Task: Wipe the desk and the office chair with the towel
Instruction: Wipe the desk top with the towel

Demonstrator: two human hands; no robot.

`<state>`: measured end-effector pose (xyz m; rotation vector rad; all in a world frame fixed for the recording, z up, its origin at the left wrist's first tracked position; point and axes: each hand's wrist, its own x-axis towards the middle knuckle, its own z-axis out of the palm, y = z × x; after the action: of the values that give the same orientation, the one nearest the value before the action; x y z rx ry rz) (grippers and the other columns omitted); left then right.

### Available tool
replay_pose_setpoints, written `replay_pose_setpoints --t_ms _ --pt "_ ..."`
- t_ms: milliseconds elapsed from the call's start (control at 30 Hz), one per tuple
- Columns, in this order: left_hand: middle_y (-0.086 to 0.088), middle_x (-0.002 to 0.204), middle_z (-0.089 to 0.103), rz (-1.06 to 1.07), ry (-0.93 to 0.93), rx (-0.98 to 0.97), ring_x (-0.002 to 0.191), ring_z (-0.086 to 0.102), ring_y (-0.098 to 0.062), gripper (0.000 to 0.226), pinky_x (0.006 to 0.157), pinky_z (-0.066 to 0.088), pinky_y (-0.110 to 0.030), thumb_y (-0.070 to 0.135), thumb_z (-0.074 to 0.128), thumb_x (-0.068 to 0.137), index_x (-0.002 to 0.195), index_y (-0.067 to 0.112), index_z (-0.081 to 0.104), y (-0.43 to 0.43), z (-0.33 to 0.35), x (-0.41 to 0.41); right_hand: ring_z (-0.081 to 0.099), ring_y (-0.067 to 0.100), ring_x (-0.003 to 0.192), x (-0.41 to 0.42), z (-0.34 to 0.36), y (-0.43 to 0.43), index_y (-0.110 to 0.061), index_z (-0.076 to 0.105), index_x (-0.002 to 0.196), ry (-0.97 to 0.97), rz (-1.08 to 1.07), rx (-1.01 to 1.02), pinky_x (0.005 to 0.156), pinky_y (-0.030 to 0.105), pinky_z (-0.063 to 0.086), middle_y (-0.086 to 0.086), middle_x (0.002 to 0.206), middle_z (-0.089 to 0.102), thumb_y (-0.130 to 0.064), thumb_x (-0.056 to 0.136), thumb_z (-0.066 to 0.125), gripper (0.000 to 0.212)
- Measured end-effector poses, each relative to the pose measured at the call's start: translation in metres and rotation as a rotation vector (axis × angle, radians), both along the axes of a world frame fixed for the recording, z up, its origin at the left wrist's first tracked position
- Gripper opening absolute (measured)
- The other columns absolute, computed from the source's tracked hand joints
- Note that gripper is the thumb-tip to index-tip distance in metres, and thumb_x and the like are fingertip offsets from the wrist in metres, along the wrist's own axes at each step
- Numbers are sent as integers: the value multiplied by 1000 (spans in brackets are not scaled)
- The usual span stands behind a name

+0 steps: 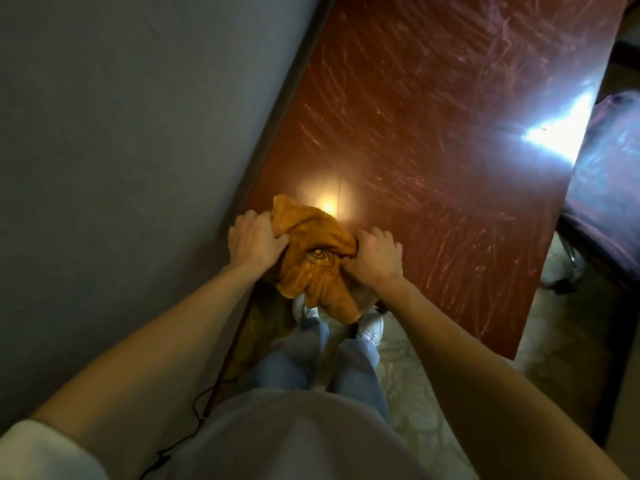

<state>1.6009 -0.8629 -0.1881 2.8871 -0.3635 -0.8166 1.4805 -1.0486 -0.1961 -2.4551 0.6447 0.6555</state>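
Forearms [166, 327] reach forward; left hand [258, 242] and right hand [375, 256] each keep a grip clamped on the towel [317, 261]. Streaked worktop [433, 133] looks largely wiped; office chair [609, 188] probably remains.

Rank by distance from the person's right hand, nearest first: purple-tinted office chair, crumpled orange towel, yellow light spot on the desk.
1. Crumpled orange towel, in the grip of the right hand.
2. Yellow light spot, on the reddish-brown desk beyond the towel.
3. Purple-tinted office chair, past the desk's right edge.

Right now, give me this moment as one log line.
phase: desk wipe | left hand: grips towel | right hand: grips towel | towel: bunched at near end of desk | office chair: right, untouched
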Motion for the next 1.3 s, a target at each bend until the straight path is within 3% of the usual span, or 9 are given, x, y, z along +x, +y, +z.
replay_pose_setpoints --t_ms 100,233,467,600,700,767,967,1167,1300 --pt "-21 126 56 -40 51 -72 119 52 -44 33 96 42 -49 44 62 94 108 15 51 9 2 7 49 31 119 1 7 4 -18 64 122 -88 46 6 107 48 39 7 122 59 -44 90 64 41" --pt "-23 113 62 36 81 -121 107 61 -47 29 79 44 -46 44 52 99 102 18 39 22 12 26 61 20 78 4 15 7 -24 49 104 -88 -31 273 62 31 49 -6 84 58 -30 90 69 24" --pt "-24 119 65 3 -115 -165 113 60 -49 41 83 47 -51 46 62 93 117 16 48 -3 51 67 65 17 81 26 28 17 -18 46 131 -172 -311 436 71 35 59 -1 101 63 -30 94 65 44" --pt "-19 135 58 -91 -285 -343 128 51 -39 55 101 43 -50 35 65 94 140 11 46 -26 55 82 60 28 113 38 33 14 -15 43 140 -270 -420 148 95 46 53 9 124 60 -21 94 62 50" --pt "-19 141 54 -359 -362 -424 131 50 -38 53 107 42 -50 29 61 96 142 6 49 -35 39 72 44 30 138 35 32 21 -10 50 142 -481 -253 -96 116 47 35 12 144 52 -17 94 56 49" --pt "-20 152 47 -564 -319 -392 141 43 -37 55 116 36 -49 27 62 96 145 4 49 -35 19 64 40 31 145 33 23 32 -8 52 142 -567 -97 -39 122 52 31 15 150 51 -16 94 55 49" --pt "-16 172 3 -738 -157 -141 160 1 -28 74 130 4 -47 55 28 104 165 17 14 -19 -40 58 -8 34 160 6 -30 75 -5 5 165 -161 180 -49 129 53 -1 18 172 -4 -46 106 39 79" --pt "-18 172 3 -551 -181 -50 160 2 -31 74 129 7 -50 53 32 106 166 16 9 -11 -45 15 6 32 160 -18 -36 29 -10 15 165 -240 479 -134 128 51 15 16 172 9 -49 105 30 73" --pt "-24 149 45 -587 -308 -12 136 41 -39 69 112 32 -55 57 38 98 149 12 41 -15 -30 -1 25 33 156 -28 -22 -4 -9 42 157 -280 521 -125 127 54 18 18 166 31 -54 96 17 80"
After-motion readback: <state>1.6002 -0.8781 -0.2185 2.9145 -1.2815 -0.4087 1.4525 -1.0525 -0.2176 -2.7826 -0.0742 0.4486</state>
